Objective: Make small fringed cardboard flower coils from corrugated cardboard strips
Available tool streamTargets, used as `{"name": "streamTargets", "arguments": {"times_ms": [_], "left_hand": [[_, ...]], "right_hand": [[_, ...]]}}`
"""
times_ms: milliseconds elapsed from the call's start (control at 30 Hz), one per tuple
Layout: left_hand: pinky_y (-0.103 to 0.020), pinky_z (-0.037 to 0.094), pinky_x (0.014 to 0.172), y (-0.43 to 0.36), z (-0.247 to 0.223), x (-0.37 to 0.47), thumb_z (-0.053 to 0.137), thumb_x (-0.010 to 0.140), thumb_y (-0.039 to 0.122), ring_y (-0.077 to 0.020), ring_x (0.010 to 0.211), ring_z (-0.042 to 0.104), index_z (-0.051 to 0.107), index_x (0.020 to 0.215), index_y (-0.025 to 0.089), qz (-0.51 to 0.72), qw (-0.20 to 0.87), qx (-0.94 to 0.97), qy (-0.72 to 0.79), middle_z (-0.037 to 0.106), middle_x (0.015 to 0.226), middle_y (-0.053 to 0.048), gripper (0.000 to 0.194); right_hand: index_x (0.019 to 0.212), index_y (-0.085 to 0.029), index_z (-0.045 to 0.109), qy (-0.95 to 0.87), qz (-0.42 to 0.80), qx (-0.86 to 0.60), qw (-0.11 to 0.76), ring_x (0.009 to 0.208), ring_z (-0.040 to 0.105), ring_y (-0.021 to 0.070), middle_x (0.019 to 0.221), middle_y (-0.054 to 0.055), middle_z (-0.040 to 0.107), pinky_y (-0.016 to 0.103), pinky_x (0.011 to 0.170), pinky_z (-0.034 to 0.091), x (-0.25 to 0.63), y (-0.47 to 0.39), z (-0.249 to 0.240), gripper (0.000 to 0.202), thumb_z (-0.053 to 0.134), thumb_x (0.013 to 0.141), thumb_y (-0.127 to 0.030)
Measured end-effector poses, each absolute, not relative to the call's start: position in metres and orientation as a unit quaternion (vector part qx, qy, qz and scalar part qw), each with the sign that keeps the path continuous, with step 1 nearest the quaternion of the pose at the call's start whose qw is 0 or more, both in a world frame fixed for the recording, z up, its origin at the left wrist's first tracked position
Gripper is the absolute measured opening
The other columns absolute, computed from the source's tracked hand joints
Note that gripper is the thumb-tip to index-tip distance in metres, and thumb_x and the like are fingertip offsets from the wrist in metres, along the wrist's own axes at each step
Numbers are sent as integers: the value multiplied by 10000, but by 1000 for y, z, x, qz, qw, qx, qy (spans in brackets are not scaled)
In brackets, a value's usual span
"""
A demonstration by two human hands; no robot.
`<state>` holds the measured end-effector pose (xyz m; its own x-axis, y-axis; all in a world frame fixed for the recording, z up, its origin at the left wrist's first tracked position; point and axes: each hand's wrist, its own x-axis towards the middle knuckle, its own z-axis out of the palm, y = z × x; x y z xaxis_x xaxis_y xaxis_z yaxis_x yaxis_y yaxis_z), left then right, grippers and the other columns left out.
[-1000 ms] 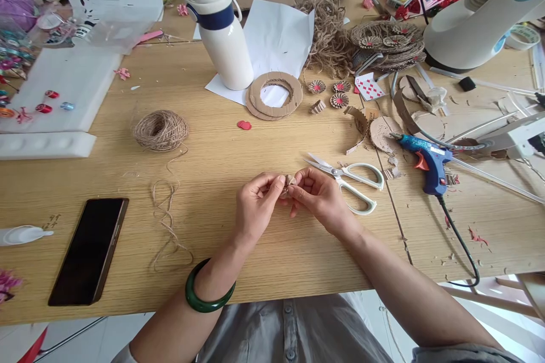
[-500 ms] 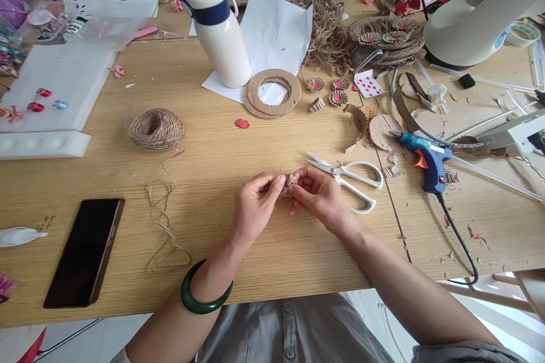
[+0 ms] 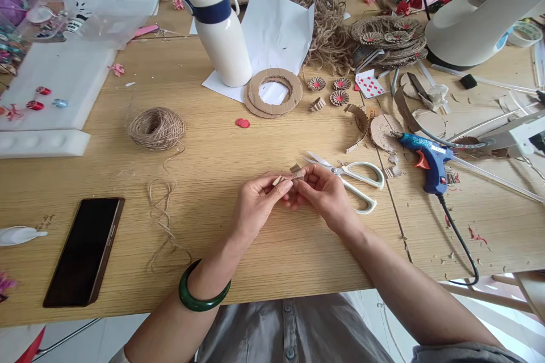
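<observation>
A small strip of brown cardboard (image 3: 295, 169) is pinched between both hands above the table's front middle, its ends partly hidden by the fingers. My left hand (image 3: 260, 199) grips its left side with thumb and fingertips; a green bangle (image 3: 187, 295) circles that wrist. My right hand (image 3: 327, 195) pinches the other side. Just beyond the right hand lie scissors (image 3: 340, 172) with white handles, blades spread a little. Farther off are cardboard rings (image 3: 254, 93), two red paper discs (image 3: 242, 123), and several pleated cardboard rosettes (image 3: 339, 97) with red centres.
A twine ball (image 3: 156, 127) trails loose thread on the left, behind a phone (image 3: 84, 252). A white bottle (image 3: 227, 51) stands at the back. A blue glue gun (image 3: 434, 161) with its cord lies right, among cardboard scraps (image 3: 385, 131). A lamp-like white base (image 3: 457, 39) stands back right.
The cardboard strip has turned in my fingers, and a folded end now sticks up between them. Both hands have shifted slightly; the things on the table have stayed put.
</observation>
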<state>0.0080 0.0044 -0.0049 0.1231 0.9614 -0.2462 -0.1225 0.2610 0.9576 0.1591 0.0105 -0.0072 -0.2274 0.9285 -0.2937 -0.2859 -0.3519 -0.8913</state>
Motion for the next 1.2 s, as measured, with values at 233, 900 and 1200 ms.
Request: {"name": "streamTargets", "arguments": {"times_ms": [233, 900, 1200], "left_hand": [[-220, 482, 556, 6, -6, 5, 707, 836, 328, -103, 592, 561, 762, 868, 153, 461, 573, 426, 528, 642, 683, 0, 185], [-208, 510, 495, 9, 3, 1, 715, 831, 376, -63, 496, 556, 771, 1039, 156, 508, 650, 290, 485, 765, 909, -89, 308], [-208, 562, 526, 12, 5, 1, 787, 759, 343, -74, 535, 605, 782, 975, 148, 517, 678, 212, 477, 763, 834, -66, 292]], "right_hand": [[835, -176, 609, -410, 632, -497, 430, 542, 661, 140, 618, -8, 660, 252, 534, 566, 161, 9, -6, 358, 743, 788, -505], [910, -162, 614, -420, 716, -420, 367, 495, 662, 116, 674, 4, 673, 221, 493, 548, 156, 0, -11, 449, 624, 845, -607], [898, -182, 565, -390, 699, -445, 401, 496, 667, 138, 648, -2, 682, 238, 479, 535, 156, 0, -13, 369, 640, 865, -542]]}}
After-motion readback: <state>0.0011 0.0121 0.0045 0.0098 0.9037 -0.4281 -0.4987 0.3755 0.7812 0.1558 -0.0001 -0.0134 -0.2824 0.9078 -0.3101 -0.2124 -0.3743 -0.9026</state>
